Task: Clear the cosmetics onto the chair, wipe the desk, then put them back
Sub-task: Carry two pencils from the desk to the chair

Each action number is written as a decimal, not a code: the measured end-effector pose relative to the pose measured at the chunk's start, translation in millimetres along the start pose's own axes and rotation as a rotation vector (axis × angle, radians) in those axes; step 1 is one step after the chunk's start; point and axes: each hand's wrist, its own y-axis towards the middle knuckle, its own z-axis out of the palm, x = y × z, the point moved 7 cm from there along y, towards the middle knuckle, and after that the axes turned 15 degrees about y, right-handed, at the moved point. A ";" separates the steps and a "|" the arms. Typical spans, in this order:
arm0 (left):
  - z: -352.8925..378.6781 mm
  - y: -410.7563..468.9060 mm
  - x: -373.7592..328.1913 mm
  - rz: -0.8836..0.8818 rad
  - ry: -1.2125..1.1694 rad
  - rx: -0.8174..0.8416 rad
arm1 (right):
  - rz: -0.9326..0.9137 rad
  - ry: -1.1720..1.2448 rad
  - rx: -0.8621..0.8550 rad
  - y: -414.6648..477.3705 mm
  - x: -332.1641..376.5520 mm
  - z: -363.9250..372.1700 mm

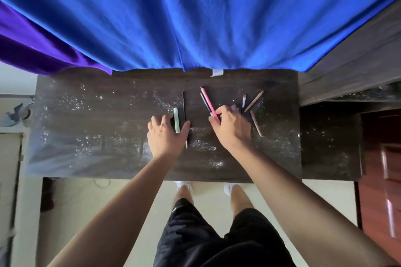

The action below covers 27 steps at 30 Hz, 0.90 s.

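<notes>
Dusty dark wooden desk (86, 115), slim cosmetics held at mid-desk by both hands.

A flat pale green stick (176, 120) is pinched between the thumb and curled fingers of the left hand (168, 134), with a thin dark pencil (184, 104) just beside it. A pink pencil (208, 102) is gripped in the curled right hand (233, 128). Three more pencils (253, 101) are fanned just right of that hand. The desk's far edge is met by a rippled blue curtain (217, 17).

Arms outstretched, left hand (168, 134) curled in grip, right hand (233, 129) pinching (palms down)
</notes>
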 end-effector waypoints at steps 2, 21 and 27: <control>3.6 3.8 -7.4 0.009 -0.033 -0.017 | 0.016 0.049 0.018 0.3 -9.1 -4.0; -11.3 8.5 -15.1 -0.046 -0.347 0.104 | 0.167 0.344 0.049 -5.4 -27.4 -15.5; -76.4 -6.6 -19.7 -0.013 -0.524 -0.007 | 0.083 0.470 -0.105 -14.8 -5.0 -69.8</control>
